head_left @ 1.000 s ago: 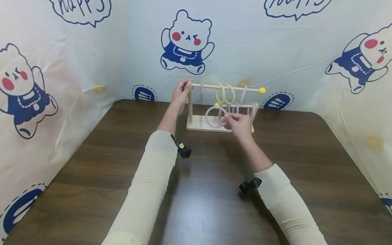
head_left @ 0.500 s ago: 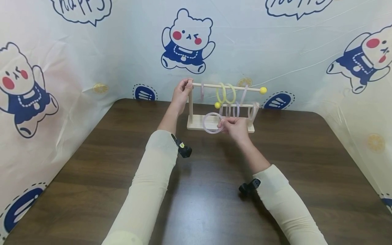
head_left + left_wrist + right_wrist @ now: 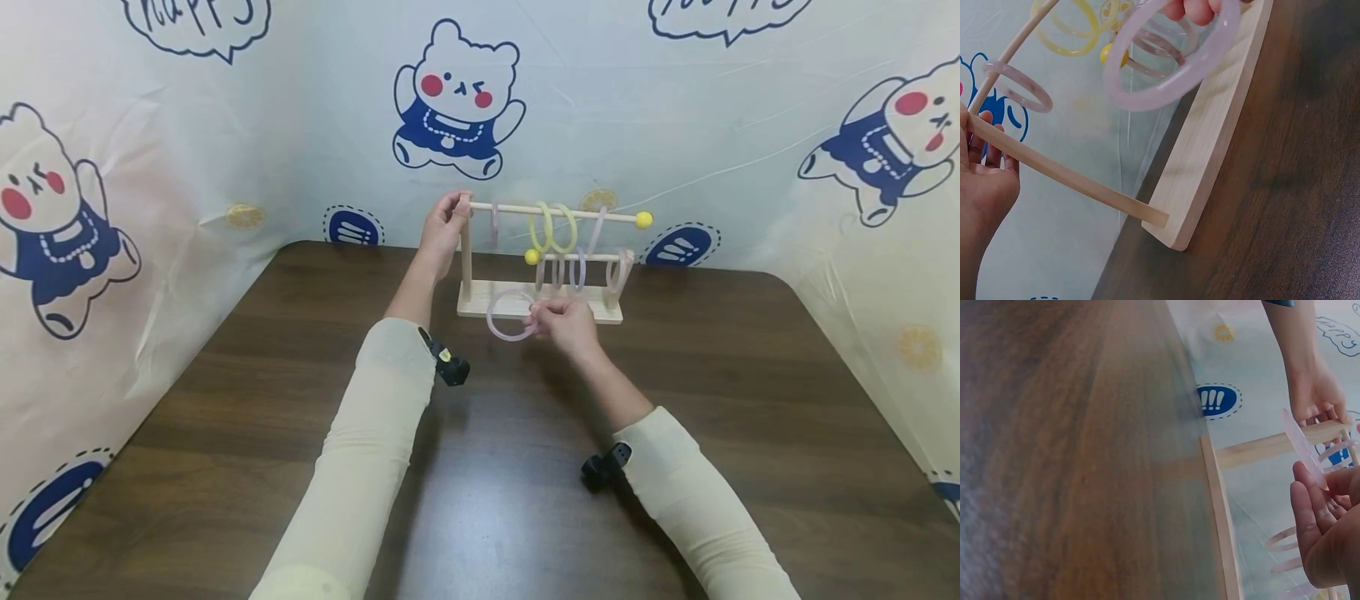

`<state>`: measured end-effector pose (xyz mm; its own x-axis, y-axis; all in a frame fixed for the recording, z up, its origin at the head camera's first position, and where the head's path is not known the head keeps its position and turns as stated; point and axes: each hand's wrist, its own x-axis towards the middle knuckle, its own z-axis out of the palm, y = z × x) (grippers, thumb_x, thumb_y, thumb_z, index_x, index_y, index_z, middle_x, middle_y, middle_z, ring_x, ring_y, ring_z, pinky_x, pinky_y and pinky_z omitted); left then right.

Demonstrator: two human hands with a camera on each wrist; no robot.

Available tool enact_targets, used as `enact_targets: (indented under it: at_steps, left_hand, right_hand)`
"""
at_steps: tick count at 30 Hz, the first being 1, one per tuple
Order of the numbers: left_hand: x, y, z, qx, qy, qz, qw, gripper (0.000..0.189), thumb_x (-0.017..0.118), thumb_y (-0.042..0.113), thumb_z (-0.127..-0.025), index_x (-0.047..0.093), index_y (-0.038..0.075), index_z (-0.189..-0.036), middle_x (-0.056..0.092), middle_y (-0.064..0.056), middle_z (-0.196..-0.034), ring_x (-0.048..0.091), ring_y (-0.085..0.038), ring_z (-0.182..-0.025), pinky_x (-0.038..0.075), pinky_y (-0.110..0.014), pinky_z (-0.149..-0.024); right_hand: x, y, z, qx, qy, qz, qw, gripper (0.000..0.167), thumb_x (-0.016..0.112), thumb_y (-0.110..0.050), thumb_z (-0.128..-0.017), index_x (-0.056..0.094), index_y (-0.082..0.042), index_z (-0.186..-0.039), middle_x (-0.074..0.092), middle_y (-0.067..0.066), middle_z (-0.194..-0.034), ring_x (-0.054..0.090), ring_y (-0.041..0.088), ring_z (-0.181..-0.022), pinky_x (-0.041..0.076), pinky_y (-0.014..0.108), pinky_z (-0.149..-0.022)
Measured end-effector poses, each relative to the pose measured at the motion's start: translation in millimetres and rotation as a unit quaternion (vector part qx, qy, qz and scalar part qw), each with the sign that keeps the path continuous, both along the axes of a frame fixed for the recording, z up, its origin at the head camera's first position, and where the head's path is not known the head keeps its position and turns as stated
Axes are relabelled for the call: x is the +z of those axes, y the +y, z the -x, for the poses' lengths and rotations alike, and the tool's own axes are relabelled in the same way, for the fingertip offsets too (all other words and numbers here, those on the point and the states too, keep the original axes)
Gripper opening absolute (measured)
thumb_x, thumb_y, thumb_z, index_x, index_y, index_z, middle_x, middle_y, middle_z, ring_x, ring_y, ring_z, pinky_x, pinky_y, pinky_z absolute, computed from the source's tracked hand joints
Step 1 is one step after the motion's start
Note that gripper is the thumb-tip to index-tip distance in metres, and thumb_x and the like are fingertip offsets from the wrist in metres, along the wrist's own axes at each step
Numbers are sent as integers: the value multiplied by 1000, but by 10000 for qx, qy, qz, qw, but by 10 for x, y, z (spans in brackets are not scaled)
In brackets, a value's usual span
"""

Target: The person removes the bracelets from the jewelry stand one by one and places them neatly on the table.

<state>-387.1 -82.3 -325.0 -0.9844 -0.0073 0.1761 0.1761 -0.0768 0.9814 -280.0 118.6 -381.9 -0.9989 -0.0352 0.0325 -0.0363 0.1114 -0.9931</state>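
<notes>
**Right hand (image 3: 566,327) pinches a lilac ring (image 3: 1138,101) before the wooden stand (image 3: 480,300)**

In my head view, the ring hangs in the air in front of the stand's base, clear of both rods. I have it by its edge: the right hand's fingers (image 3: 1305,512) are drawn in against the thumb, with just the ring between them. My left hand (image 3: 442,233) grips the top of the left post, fingers wrapped behind it. Two yellow rings (image 3: 550,229) hang on the upper rod (image 3: 517,209) between paler ones; more pale rings hang on the lower rod (image 3: 596,258). The stand rests on the dark counter (image 3: 510,467).
</notes>
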Motion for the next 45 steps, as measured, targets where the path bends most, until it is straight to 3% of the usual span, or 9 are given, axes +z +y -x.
enact_targets:
  at_steps: [15, 39, 45]
  left_hand:
    - [-14, 2, -17, 14, -2, 3, 10000, 38, 49, 30, -95, 51, 9, -126, 53, -5, -117, 48, -17, -111, 34, -28, -98]
    - [-11, -11, 18, 8, -58, 83, 9999, 41, 49, 35, -92, 51, 12, -127, 53, -4, -121, 48, -16, -113, 33, -29, -99]
    - [-7, -11, 19, 15, -33, 79, 10000, 41, 49, 34, -93, 51, 12, -127, 52, -4, -120, 47, -16, -111, 34, -27, -98]
  right_hand:
    - [-136, -37, -14, 110, -453, -209, 9987, 22, 58, 1, -88, 60, 17, -103, 68, 19, -79, 61, 8, -52, 53, 27, -58]
    - [-244, -43, 4, 452, -831, -843, 9919, 21, 57, -2, -89, 63, 14, -101, 68, 18, -80, 64, 11, -57, 53, 28, -59]
    - [-299, -28, 21, 541, -740, -1152, 9891, 19, 57, -4, -90, 65, 12, -98, 68, 16, -79, 66, 13, -61, 53, 28, -60]
